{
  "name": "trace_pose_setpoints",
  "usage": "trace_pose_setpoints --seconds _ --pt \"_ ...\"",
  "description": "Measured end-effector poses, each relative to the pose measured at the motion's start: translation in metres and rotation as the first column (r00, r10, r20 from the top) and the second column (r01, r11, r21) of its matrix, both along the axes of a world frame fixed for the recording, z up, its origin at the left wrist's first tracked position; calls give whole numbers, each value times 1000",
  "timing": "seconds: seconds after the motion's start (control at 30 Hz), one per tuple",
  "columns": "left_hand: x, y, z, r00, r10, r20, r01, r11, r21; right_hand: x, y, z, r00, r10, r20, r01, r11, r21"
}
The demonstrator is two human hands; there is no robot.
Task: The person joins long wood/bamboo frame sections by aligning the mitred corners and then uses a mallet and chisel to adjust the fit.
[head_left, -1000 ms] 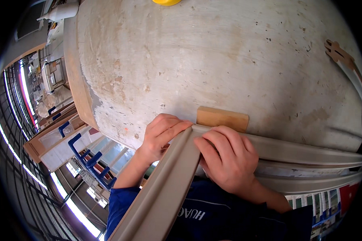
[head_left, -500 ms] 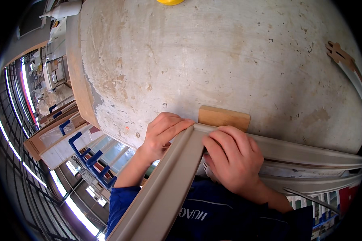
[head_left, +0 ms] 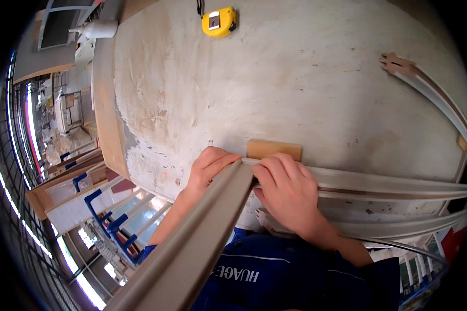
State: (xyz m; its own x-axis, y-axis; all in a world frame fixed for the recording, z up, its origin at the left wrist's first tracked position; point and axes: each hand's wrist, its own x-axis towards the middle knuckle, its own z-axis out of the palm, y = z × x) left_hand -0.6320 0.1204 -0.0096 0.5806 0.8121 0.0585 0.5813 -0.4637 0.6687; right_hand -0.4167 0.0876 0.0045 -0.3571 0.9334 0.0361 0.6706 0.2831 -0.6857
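The yellow tape measure (head_left: 219, 22) now shows whole; at the counter's (head_left: 285, 88) near edge, left hand (head_left: 204, 169) and right hand (head_left: 289, 193) still pinch the moulding corner (head_left: 247, 169), apparently keeping it together.

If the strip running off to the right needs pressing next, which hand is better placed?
Probably the right hand: it covers the corner end of that strip, while the left hand lies left of the slanting moulding.

At the tabletop's (head_left: 275, 83) near edge, the slanting grey moulding (head_left: 192, 233), cut off by the picture's bottom, hides the left hand's (head_left: 205, 168) thumb, the right hand (head_left: 288, 192) covers part of the crosswise moulding (head_left: 379, 184), and toward the far edge the yellow tape measure's (head_left: 219, 22) strap (head_left: 199, 7) leaves the picture.
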Motion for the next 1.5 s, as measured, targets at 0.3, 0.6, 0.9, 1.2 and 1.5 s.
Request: trace_pose_setpoints --seconds 0.3,0.6,0.9,1.2,1.5 --pt "-20 -20 -8 987 131 89 -93 932 -350 -30 -12 -8 968 -40 -247 98 970 224" --pt "-67 -55 39 999 37 -26 -30 972 232 -79 -29 51 971 -34 -235 117 929 352" --pt "-137 -76 148 950 112 -292 127 716 687 -156 -43 21 976 63 -209 -1 960 281" --pt "-221 -51 9 924 -139 -357 278 885 375 -188 -26 -13 890 428 156 -455 815 358" --pt "-226 -60 -5 971 -49 -235 144 903 405 -147 84 35 988 93 120 -131 918 374"
